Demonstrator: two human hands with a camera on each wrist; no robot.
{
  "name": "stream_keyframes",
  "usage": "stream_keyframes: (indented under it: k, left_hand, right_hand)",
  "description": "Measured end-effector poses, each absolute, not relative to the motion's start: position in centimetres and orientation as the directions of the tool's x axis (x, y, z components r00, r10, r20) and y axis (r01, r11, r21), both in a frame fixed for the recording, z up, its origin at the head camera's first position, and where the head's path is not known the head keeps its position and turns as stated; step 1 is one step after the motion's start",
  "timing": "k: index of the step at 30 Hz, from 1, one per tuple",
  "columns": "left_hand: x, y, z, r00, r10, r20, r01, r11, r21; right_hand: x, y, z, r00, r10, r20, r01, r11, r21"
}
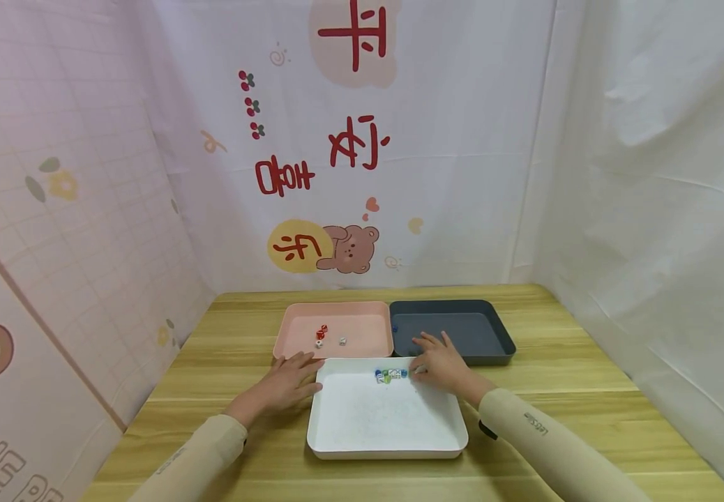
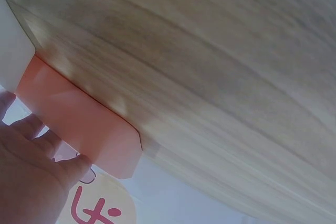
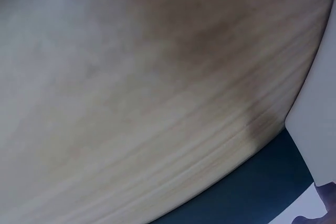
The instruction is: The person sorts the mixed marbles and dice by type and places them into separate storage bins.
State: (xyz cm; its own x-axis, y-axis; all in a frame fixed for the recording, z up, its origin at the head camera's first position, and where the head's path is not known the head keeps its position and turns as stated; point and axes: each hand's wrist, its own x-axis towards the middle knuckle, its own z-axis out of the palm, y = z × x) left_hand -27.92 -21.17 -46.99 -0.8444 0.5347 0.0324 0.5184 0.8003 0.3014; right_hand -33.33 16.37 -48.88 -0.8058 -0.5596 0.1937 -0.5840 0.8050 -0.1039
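Observation:
A cluster of small blue, green and white dice (image 1: 392, 375) lies near the far wall of the white tray (image 1: 387, 425). My right hand (image 1: 442, 366) reaches over that tray's far right corner, thumb and index fingertips apart beside the right end of the cluster. The other fingers stretch toward the dark tray. My left hand (image 1: 288, 385) rests its spread fingers at the white tray's far left corner, near the pink tray (image 1: 362, 324). In the left wrist view, the left hand (image 2: 31, 166) shows loosely bent fingers. Only a dark sliver of the right hand (image 3: 317, 219) appears in the right wrist view.
Red dice (image 1: 321, 335) and white dice (image 1: 343, 341) lie in the pink tray. Beside it stands the dark grey tray (image 1: 462, 335), with a small blue die (image 1: 395, 328) at its left wall. A printed cloth (image 1: 462, 174) hangs behind the wooden table (image 1: 224, 348).

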Motion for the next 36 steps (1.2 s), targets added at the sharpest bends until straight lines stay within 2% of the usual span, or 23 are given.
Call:
stream_keyframes:
  k: [14,22,27,36]
  left_hand:
    - [-27.9,-21.1,-47.0,-0.843,0.537,0.028,0.519,0.800,0.302]
    - [-28.0,-21.2,-47.1,-0.843,0.538,0.032,0.521,0.799,0.301]
    - [-28.1,-21.2,-47.2,-0.842,0.539,0.030,0.521,0.798,0.303]
    - [-28.0,-21.3,-47.1,-0.840,0.542,0.034,0.527,0.797,0.296]
  right_hand:
    - [-33.0,15.9,-48.8,-0.832,-0.531,0.161,-0.551,0.825,-0.124]
    - [-33.2,15.9,-48.5,-0.811,-0.544,0.214,-0.574,0.811,-0.114]
    - [-33.3,16.0,-47.4,-0.810,-0.539,0.232,-0.578,0.800,-0.159]
    - [-34.2,17.1,-45.8,-0.813,-0.514,0.274,-0.565,0.810,-0.155]
